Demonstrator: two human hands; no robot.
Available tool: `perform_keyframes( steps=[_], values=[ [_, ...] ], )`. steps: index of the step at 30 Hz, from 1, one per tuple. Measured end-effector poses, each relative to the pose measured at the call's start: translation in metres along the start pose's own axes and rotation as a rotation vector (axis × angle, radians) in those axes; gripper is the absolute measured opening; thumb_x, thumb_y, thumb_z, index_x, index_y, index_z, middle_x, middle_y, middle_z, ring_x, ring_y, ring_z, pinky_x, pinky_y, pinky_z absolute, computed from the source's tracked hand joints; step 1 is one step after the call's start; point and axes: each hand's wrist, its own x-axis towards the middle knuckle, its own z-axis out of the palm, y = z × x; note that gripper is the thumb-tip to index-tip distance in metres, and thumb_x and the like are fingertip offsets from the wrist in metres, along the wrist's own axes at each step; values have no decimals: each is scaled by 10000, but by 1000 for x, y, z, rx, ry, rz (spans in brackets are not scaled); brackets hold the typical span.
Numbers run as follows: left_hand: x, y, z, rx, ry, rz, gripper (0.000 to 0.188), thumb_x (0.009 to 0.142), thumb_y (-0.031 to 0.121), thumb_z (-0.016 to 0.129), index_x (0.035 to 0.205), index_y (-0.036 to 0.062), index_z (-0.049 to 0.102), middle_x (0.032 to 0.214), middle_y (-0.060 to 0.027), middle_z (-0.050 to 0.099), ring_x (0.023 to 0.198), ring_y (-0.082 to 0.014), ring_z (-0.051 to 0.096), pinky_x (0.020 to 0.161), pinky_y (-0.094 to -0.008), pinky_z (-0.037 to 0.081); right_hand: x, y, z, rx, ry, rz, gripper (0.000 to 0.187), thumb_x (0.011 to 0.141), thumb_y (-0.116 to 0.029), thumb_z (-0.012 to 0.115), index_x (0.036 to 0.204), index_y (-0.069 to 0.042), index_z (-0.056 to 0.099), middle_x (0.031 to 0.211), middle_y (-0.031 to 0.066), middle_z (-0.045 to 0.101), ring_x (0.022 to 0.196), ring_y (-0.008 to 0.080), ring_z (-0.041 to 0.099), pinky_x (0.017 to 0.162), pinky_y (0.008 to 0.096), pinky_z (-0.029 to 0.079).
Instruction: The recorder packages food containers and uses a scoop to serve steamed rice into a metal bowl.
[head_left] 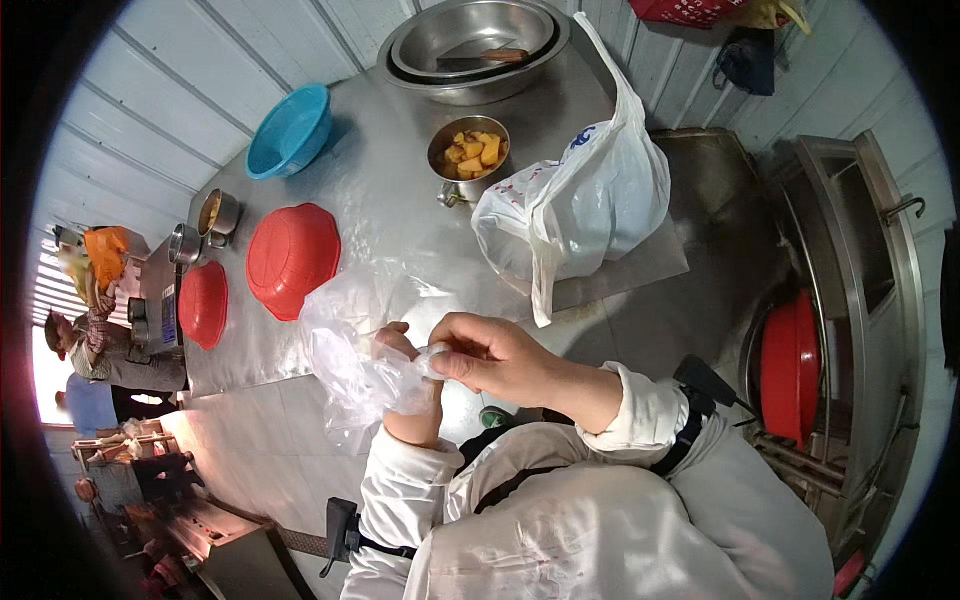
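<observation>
Corrugated pale wall panels back a long stainless steel desk (400, 230) that fills the middle of the view. Standing over it, the person works a thin clear plastic bag (350, 365) between both hands, just above the desk's near edge. Left hand (410, 400) sits inside or under the film, fingers closed on it, likely so the mouth stays put. Right hand (490, 355) pinches an edge of the same film between thumb and fingertips, closed, apparently to pull the layers apart.

Farther along the desk:
- small steel pot of orange-yellow chunks (470, 155), uncovered, within reach.
- knotted white plastic carrier bag (575, 205), full, slumped just beside the pot.
- two red plastic bowls (292, 258) turned upside down, possibly to drain.
- blue plastic bowl (290, 130), upright, near the wall.
- large steel basin (470, 45) at the far end, a knife lying in it.

At left, well apart, another person (85, 340) stands beyond the desk end.
</observation>
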Motion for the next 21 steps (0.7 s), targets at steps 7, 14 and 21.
perform_keyframes(
  steps=[7,14,21],
  values=[
    [8,16,-12,-535,-225,307,455,701,292,644,1053,50,488,935,-104,491,911,-207,485,904,-401,354,-12,-35,-21,-383,-316,-293,108,749,-95,593,724,-27,514,643,85,526,576,241,511,515,322,377],
    [-9,-2,-70,-1265,-579,-95,541,796,385,526,1269,389,264,1364,-46,210,1241,-269,220,980,-531,198,-23,-42,23,-507,-481,-70,136,769,-149,558,736,-27,510,671,87,526,654,262,517,581,353,399],
    [-11,-38,-69,-1018,-518,164,445,756,227,618,1166,190,449,1247,-133,373,1170,-313,351,954,-429,298,1,-42,60,-544,-312,-213,143,747,-157,589,800,-41,524,711,80,510,639,263,513,567,354,406]
  ],
)
